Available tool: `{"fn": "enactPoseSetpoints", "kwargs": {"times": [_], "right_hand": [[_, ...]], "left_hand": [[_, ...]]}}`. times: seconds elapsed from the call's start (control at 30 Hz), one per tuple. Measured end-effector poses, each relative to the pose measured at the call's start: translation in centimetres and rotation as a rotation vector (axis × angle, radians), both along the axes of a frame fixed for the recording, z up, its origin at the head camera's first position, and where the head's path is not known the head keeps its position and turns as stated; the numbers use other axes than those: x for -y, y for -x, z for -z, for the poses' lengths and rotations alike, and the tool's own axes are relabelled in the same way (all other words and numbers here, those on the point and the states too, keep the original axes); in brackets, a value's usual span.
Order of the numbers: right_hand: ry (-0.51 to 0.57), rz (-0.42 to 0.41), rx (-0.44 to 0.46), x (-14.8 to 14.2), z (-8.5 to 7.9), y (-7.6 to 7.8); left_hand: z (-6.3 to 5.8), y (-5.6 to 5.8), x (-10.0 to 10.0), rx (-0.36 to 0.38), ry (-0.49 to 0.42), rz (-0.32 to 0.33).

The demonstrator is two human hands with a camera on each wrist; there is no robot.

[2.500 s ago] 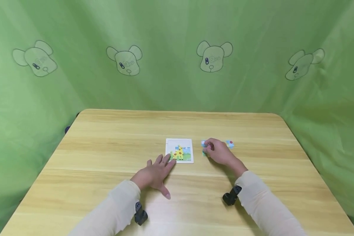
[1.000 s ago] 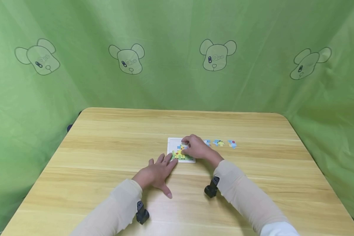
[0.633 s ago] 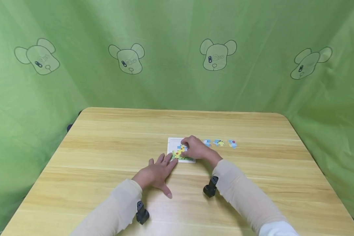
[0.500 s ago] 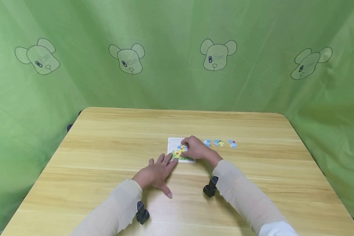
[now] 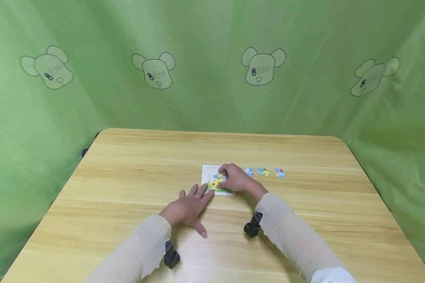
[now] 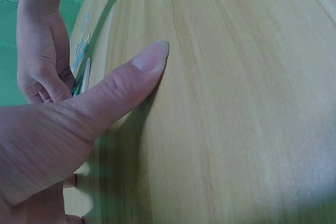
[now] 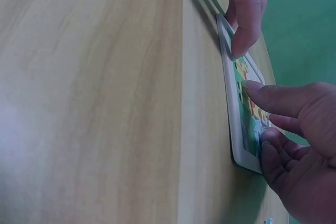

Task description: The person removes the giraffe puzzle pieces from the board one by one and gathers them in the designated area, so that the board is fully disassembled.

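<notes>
A small white-framed jigsaw puzzle (image 5: 204,173) lies on the table, partly filled with a yellow giraffe picture; its upper left shows bare white. My right hand (image 5: 235,178) is over its right side, thumb and fingers curled about a puzzle piece mostly hidden beneath them. In the right wrist view, that hand's thumb (image 7: 262,95) touches the giraffe picture, with bluish piece edges under the other fingers. My left hand (image 5: 188,208) is spread flat, fingertips on the frame's lower left corner and thumb (image 6: 123,90) stretched out over the tabletop.
Right of the frame lie three loose puzzle pieces: a blue-and-white one (image 5: 249,171), a blue-and-yellow one (image 5: 263,171) and a blue one with a red dot (image 5: 279,173). Green curtain (image 5: 212,94) surrounds the wooden table (image 5: 134,157).
My right hand has moved left from the loose pieces onto the puzzle, taking one piece along. In the last second it has stayed nearly still there; the left hand has kept its place.
</notes>
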State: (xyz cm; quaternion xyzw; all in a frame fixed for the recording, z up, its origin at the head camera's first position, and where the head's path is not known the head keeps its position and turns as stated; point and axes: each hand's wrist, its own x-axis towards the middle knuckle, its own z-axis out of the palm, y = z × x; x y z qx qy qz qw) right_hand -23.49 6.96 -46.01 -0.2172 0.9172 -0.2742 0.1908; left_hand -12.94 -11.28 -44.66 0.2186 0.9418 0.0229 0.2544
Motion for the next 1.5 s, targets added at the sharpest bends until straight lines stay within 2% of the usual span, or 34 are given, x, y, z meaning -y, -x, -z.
{"fn": "enactPoseSetpoints", "kwargs": {"times": [0.4,0.77,1.0,1.27,1.5], "right_hand": [[0.054,0.042,-0.007,0.0,0.1,0.0],[0.094,0.014,-0.004,0.4,-0.3,0.0],[0.070,0.008,0.023,0.5,-0.1,-0.4],[0.001,-0.030,-0.057,1.2,0.0,-0.8],[-0.030,-0.032,-0.060,1.4,-0.2,-1.0]], "left_hand": [[-0.1,0.1,-0.1,-0.012,0.008,0.005],[-0.4,0.4,0.1,-0.010,0.001,-0.001],[-0.4,0.2,0.0,-0.007,0.003,0.009],[-0.3,0.0,-0.1,-0.016,0.003,0.011],[-0.1,-0.1,-0.2,-0.017,0.007,0.015]]}}
